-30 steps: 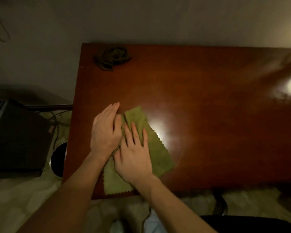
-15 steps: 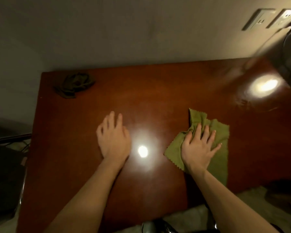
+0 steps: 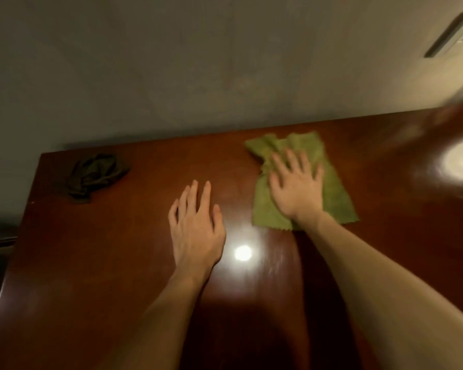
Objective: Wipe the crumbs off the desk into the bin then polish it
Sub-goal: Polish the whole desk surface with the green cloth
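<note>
A glossy dark red wooden desk fills the lower view. My right hand lies flat, fingers spread, pressing a light green cloth onto the desk near its far edge. The cloth is bunched ahead of my fingers. My left hand rests palm down on the bare desk, to the left of the cloth, holding nothing. The bin is out of view. No crumbs can be made out.
A crumpled dark green cloth lies near the desk's far left corner. The grey wall stands right behind the desk, with a socket plate at the upper right. Bright lamp glare shows at the right.
My right hand has slid the green cloth from the near left of the desk to the right and then away toward the far edge. My left hand came off the cloth and stayed flat on the desk.
</note>
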Available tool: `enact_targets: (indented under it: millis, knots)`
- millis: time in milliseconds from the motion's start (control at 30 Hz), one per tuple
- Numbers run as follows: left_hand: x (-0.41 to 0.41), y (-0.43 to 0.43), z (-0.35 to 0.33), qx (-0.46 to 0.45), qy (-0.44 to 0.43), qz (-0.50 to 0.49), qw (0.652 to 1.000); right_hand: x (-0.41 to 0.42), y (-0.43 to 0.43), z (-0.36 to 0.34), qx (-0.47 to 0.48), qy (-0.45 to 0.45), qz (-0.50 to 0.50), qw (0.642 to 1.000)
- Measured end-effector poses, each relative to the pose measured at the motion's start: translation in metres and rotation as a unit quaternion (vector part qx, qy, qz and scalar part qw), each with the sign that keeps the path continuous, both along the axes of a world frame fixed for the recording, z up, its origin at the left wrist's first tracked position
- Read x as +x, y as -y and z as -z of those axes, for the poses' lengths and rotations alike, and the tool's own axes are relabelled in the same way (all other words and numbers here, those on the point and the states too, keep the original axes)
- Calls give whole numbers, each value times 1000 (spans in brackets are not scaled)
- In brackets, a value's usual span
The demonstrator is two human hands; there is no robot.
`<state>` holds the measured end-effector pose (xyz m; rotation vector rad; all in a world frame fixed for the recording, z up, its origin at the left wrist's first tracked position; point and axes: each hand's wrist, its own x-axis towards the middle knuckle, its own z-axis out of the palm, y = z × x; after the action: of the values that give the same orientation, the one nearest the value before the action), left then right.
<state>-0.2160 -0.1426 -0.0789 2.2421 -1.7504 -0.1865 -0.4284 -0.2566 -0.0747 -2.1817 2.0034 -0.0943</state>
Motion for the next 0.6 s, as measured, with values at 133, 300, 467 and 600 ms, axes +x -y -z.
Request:
enact_targets:
  millis: [133,300,467,600]
  knots:
    - [-5,9,-1,21,13,8,1000,-36,18,-1,31,-7,111,993]
    - [2,5,2,8,21,5,1000,89,-8,0,33,-7,-102,994]
    - [-1,8,3,-12,12,-24,1000,93,13,4,14,-7,-193,981]
    - [-5,8,2,8,15,-25,1000,-1,42,6,1,3,-1,1000]
